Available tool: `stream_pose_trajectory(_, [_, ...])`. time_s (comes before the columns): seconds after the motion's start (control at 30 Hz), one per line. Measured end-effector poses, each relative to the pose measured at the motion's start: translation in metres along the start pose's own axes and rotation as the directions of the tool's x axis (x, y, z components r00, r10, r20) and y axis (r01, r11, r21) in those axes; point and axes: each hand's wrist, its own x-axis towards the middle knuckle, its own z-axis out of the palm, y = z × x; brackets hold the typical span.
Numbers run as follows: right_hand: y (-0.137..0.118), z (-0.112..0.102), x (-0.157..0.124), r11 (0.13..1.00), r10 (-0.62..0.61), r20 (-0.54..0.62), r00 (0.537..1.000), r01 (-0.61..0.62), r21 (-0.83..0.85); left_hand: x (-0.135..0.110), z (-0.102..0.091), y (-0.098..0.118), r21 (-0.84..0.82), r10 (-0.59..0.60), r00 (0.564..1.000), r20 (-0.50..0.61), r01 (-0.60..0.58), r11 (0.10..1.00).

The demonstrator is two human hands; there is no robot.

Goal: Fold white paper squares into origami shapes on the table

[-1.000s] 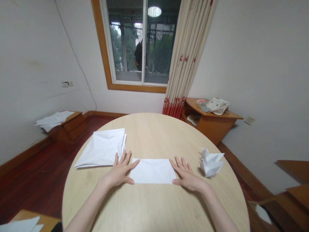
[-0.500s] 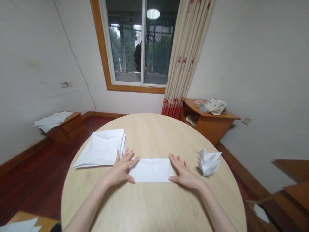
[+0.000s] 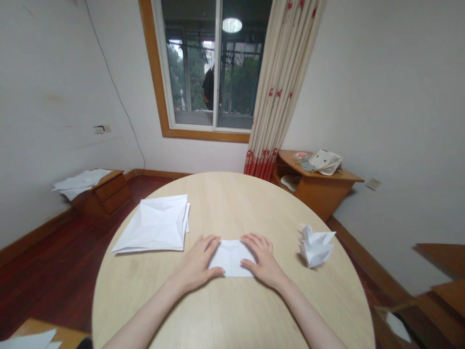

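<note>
On the left part of the round tabletop [image 3: 232, 315] lay a pile of white sheets [image 3: 152, 225] with crease lines across them, well apart from the near edge. Just to the right of this pile, and a little nearer to the person, was the left hand [image 3: 198, 264]. It lay palm down, flat and spread, with the fingers stretched forward and close together. It gripped nothing and only rested on the left end of the folded paper [image 3: 230, 257].

This paper lay flat on the middle of the tabletop, in front of the person. Its long axis ran from left to right, along the near edge of the tabletop. It was white, with faint creases in the visible middle part, and its near edge was straight. Both its ends were hidden under the hands, so only the part between them could be seen.

The right hand [image 3: 262, 259] covered the right end in the same manner, flat and palm down, holding nothing, with the thumb on the near edge. Further to the right, apart from this hand, stood a small folded paper figure [image 3: 316, 245].
</note>
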Motion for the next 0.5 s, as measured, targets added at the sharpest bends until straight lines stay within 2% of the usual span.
stream_pose_trajectory(0.2, [-0.0052,-0.0041,0.0001,0.999,0.012,0.099,0.995,-0.008,-0.035,0.0013,0.0037,-0.0025,0.043,-0.011,0.999,0.03,0.009,0.999])
stream_pose_trajectory(0.5, [-0.0027,0.0014,0.0001,0.999,0.023,0.116,0.993,-0.02,-0.03,0.0008,0.0021,0.0001,0.062,-0.002,1.0,0.011,0.001,0.998])
